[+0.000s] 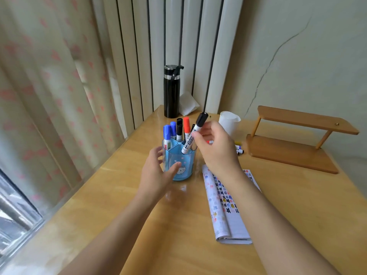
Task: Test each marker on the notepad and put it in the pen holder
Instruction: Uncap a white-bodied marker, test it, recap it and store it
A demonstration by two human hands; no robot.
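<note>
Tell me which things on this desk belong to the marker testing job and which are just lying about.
Part of the job: black-capped marker in the right hand; blue pen holder with stored markers, left hand beside it; notepad; loose markers by the wooden shelf.
Lying about: black flask; tissue; white cup; wooden shelf.

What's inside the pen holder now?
Blue markers, black markers and a red marker stand inside. The right hand holds a black-capped marker, end at the rim. A dark cap behind it is mostly covered.
</note>
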